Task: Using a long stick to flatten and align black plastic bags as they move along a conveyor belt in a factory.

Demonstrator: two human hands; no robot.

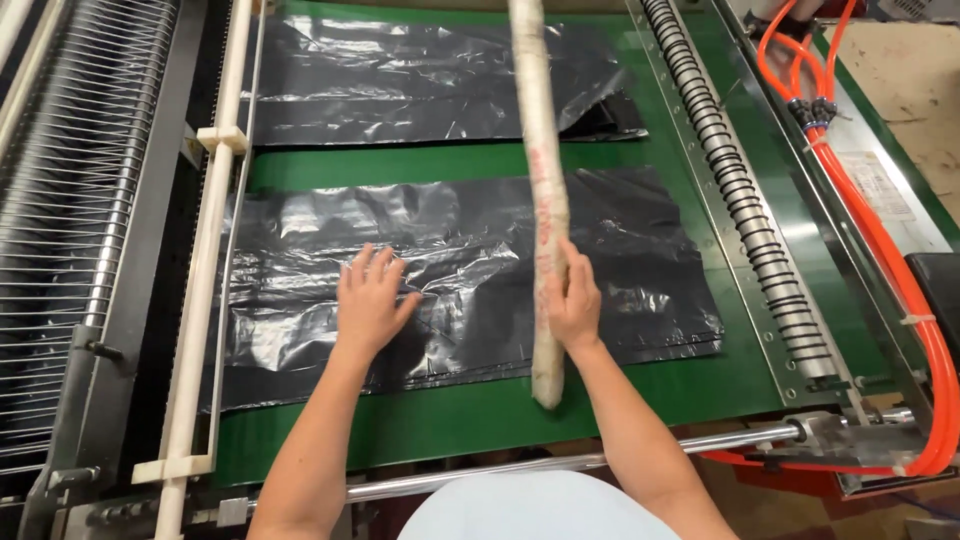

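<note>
A stack of black plastic bags (640, 250) lies flat on the green conveyor belt (480, 415) in front of me. My left hand (368, 300) rests palm down on the left half of the stack, fingers spread. My right hand (574, 300) grips a long pale cardboard tube (538, 150) that lies across the bags, running from near the belt's front edge up past the top of the view. A second stack of black bags (420, 80) lies farther back on the belt.
A coil-wrapped roller (745, 215) runs along the belt's right side, with orange hoses (880, 240) beyond it. A white rail (205, 260) and a rack of thin metal rods (70, 200) stand at the left. A steel bar (620, 455) crosses the front.
</note>
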